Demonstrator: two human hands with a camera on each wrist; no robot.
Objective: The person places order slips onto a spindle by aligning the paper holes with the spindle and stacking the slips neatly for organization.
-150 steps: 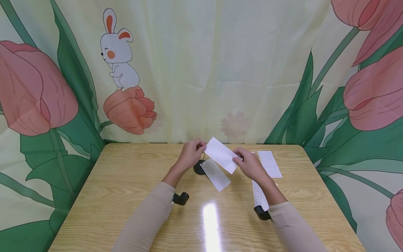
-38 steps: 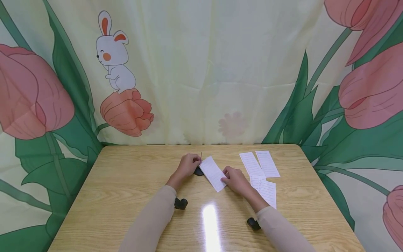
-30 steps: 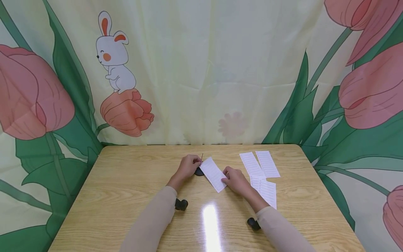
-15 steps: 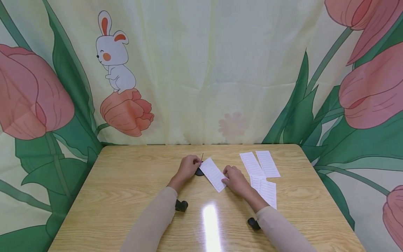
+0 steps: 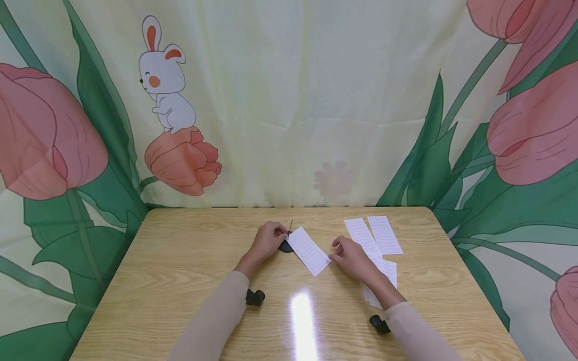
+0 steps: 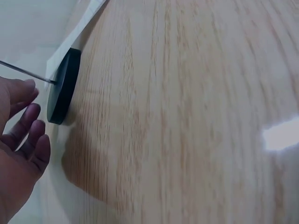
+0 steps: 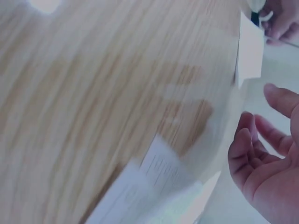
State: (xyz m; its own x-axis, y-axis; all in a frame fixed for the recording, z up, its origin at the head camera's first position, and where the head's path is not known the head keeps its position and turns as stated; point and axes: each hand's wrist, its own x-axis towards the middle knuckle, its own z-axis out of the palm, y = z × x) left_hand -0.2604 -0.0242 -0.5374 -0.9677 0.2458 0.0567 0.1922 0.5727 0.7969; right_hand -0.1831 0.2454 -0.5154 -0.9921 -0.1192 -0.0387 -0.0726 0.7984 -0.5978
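A bill spike, its thin metal rod rising from a round black base (image 5: 286, 247), stands near the back middle of the table. One ruled paper slip (image 5: 309, 251) slants down to the right from it, with its upper corner at the foot of the rod; I cannot tell whether the rod pierces it. Beside the rod is my left hand (image 5: 265, 239), its fingers loosely bent, and in the left wrist view nothing shows between them. My right hand (image 5: 354, 258) hovers just off the slip's lower right corner, thumb and fingers apart, holding nothing in the right wrist view.
Several more ruled slips lie at the right: a back left slip (image 5: 361, 234), a back right slip (image 5: 385, 235) and overlapping front slips (image 5: 387, 271) partly under my right forearm. A flowered curtain (image 5: 271, 100) hangs behind the wooden table (image 5: 203, 250).
Five seconds ago both hands held a slip raised above the spike. Since then it came down onto the spike. In the last half second my right hand let go and moved right.
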